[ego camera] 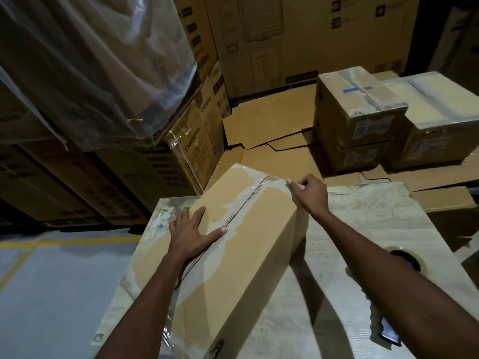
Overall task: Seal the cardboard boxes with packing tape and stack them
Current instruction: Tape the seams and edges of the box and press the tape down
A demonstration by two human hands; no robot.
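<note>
1. Pressing flat on the box (259, 242) in the head view: left hand (193, 233), fingers straight and spread, thumb lying along the centre seam about halfway down the top.
2. Right hand (308, 193) is at the far end of the box, fingers curled in, pinching the tape (272, 184) where it reaches the far top edge.
3. Tape is clear and runs along the seam from the near end to the far end, wrinkled, with whitish patches on both sides of it. The flaps are down.
4. Box lies long-ways on the table (363, 224), angled up and to the right, left of table centre. Its far end overhangs the table's back edge.
5. So the box sits under both hands: left on the top face, right at the far end.
6. Roll (407, 256) lies flat on the table right of the box, partly hidden behind the right forearm and apart from the box.
7. Dark blue item (388, 330) at the table's near right; cannot tell what it is.
8. Behind on the right: sealed boxes (360, 104) stacked two high, with a plastic-covered one just beside them.
9. Flat cardboard (272, 120) covers the floor behind the table.
10. Upper left: a plastic-wrapped stack (90, 60) of cartons.
</note>
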